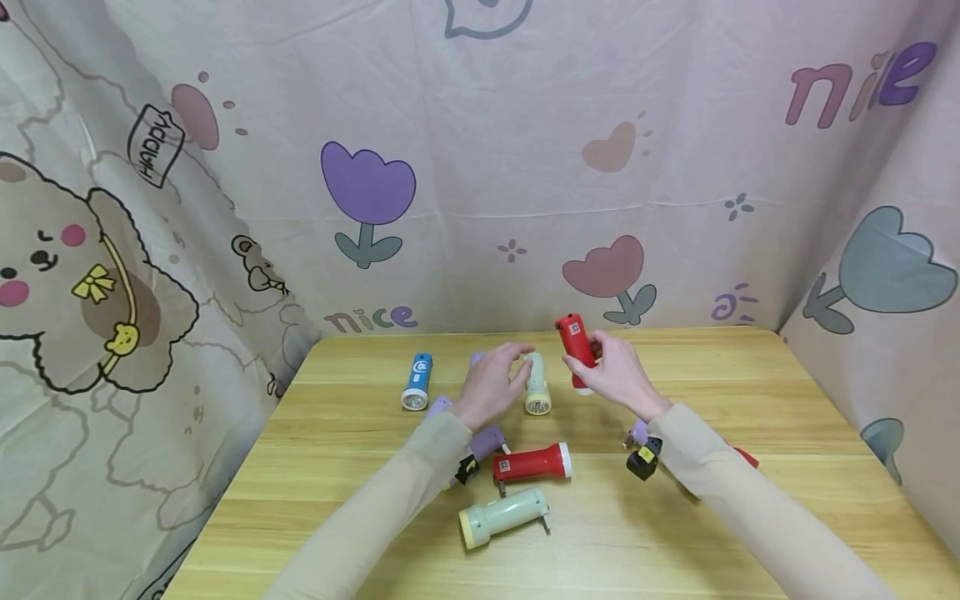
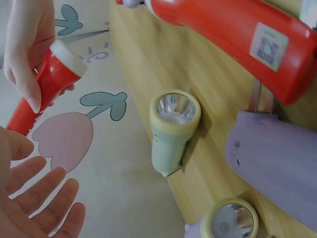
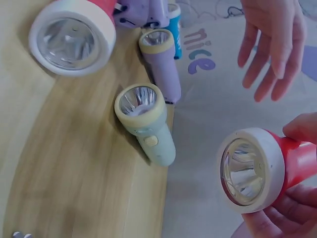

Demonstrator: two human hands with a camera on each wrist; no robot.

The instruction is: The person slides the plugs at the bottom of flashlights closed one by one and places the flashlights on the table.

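Observation:
Raised above the table's far side, my right hand (image 1: 621, 373) grips a red flashlight (image 1: 574, 340) with a white head, its lens facing down in the head view. My left hand (image 1: 491, 385) hovers to its left with relaxed, spread fingers and holds nothing. Between the hands, on the table, is a pale green flashlight (image 1: 537, 385) with a cream rim. Purple flashlights (image 3: 166, 74) lie below and behind my left hand, partly hidden by it in the head view.
A blue flashlight (image 1: 417, 377) lies at the back left of the wooden table (image 1: 300, 500). Nearer the front are another red flashlight (image 1: 532, 464) and a green one (image 1: 513, 512), both with prongs out. My right forearm partly covers a purple item (image 1: 639, 432) and a red one (image 1: 747, 457).

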